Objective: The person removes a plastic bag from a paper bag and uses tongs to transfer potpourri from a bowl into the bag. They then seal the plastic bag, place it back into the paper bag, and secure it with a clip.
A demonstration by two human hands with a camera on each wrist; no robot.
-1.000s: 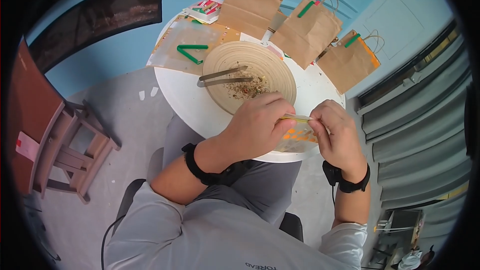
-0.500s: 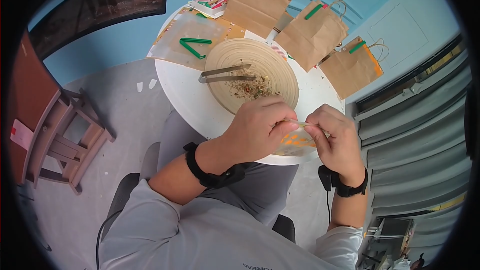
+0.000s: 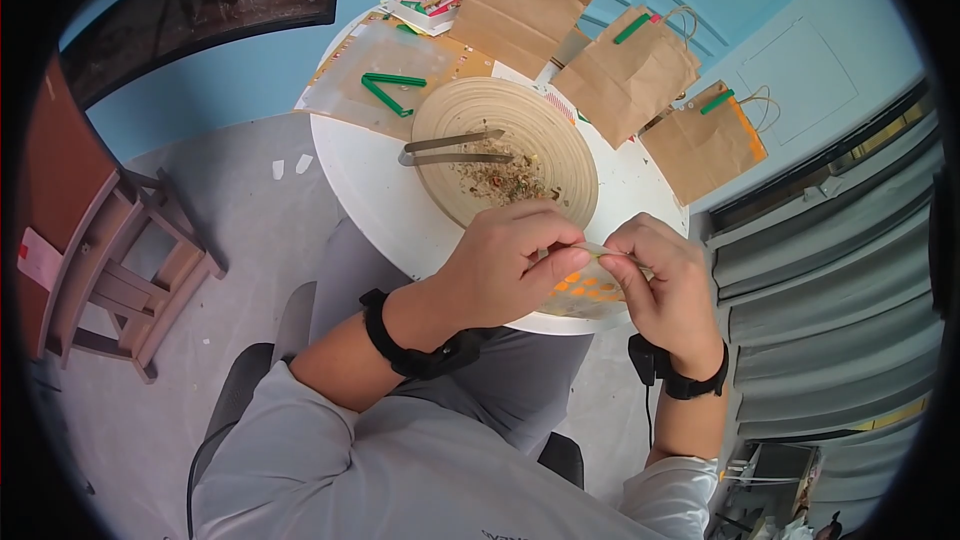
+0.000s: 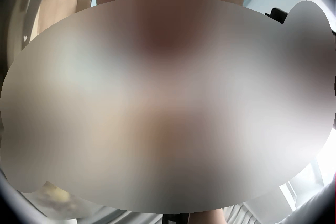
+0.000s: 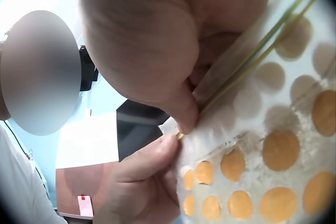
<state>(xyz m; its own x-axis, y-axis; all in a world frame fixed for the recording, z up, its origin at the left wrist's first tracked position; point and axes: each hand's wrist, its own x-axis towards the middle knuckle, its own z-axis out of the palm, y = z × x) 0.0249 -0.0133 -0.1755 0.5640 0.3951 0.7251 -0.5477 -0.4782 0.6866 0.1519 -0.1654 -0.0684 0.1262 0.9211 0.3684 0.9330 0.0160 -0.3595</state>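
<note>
A clear zip bag (image 3: 590,292) printed with orange dots is held up at the table's near edge. My left hand (image 3: 515,258) pinches its top edge between thumb and fingers. Close beside it, my right hand (image 3: 665,285) pinches the same edge, thumb tips nearly meeting. In the right wrist view, the bag's zip strip (image 5: 257,53) shows as two yellow-green lines leading into the pinching fingers. A large blur hides most of the left wrist view.
Beyond the hands lies a round wooden plate (image 3: 440,105) with dried crumbs (image 3: 505,178) and metal tongs (image 3: 455,157). Brown paper bags (image 3: 525,5) stand along the table's back. A green clip (image 3: 385,92) lies on the mat (image 3: 345,75), near a white tray (image 3: 432,25) of clips.
My right hand has come closer to the left along the bag's top edge, narrowing the gap between the fingertips. Both hands keep their pinch. The head view has shifted slightly.
</note>
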